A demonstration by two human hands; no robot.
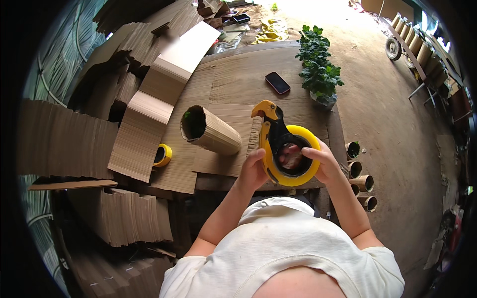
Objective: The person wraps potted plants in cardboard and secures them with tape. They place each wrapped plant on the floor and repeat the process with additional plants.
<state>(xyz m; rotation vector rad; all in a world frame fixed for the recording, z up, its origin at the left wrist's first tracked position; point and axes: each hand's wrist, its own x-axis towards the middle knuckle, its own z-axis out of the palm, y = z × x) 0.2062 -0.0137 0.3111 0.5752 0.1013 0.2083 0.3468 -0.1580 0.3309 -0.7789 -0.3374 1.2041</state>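
Both hands around upright tape dispenser

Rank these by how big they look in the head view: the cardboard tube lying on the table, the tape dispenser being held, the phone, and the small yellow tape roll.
1. Tape dispenser, though nearness to the camera inflates it
2. Cardboard tube, close behind
3. Phone
4. Small yellow tape roll, looks about equal to the phone

Cardboard tube left of tape dispenser
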